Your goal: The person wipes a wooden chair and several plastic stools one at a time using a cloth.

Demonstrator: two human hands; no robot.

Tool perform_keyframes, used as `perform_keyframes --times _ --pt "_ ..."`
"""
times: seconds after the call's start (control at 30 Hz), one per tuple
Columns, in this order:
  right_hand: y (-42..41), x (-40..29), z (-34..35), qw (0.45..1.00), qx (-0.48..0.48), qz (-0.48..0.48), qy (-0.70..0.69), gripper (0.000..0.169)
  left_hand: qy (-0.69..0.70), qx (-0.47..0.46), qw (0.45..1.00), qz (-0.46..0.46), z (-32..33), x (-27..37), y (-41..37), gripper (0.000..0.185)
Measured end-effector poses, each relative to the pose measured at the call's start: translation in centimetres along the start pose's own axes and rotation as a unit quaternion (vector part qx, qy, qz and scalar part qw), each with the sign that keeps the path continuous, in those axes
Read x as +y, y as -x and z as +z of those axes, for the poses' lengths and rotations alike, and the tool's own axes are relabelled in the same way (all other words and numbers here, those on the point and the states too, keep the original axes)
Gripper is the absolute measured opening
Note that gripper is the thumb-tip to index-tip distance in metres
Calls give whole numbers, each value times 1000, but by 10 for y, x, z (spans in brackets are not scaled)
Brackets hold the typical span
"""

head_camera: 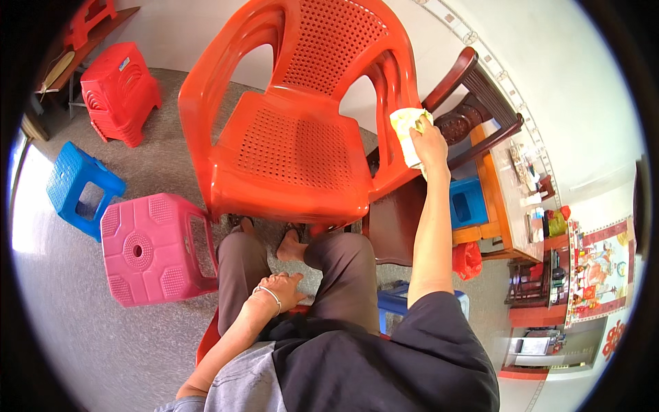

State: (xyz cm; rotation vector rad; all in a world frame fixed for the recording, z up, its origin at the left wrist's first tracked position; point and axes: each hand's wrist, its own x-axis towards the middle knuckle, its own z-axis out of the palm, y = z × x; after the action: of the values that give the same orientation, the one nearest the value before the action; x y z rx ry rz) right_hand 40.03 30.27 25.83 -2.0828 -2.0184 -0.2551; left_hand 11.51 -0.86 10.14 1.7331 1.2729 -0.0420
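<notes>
A red plastic armchair (288, 198) with a perforated seat and back faces me; the doubled arm edges suggest it is stacked on another. My right hand (430, 143) presses a yellow and white cloth (406, 134) against the chair's armrest on the right. The cloth is bunched under the fingers and partly hidden by them. My left hand (280, 291), with a bracelet at the wrist, rests by my left thigh, holding nothing, the thumb apart from the fingers.
To the left stand a pink plastic stool (139, 252), a blue stool (77, 185) and a stack of red stools (121, 92). A dark carved wooden chair (458, 118) is close behind my right hand. Beyond it are a wooden table (497, 180) and a red bag (467, 260).
</notes>
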Motion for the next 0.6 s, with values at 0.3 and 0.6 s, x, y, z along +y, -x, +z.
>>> perform_keyframes --times 0.3,0.6 --pt "77 -13 54 920 360 52 -146 60 -4 -21 1000 8 5 5 -1 59" --pt "136 -19 152 907 364 57 -205 57 -1 -26 1000 1 7 5 -2 58"
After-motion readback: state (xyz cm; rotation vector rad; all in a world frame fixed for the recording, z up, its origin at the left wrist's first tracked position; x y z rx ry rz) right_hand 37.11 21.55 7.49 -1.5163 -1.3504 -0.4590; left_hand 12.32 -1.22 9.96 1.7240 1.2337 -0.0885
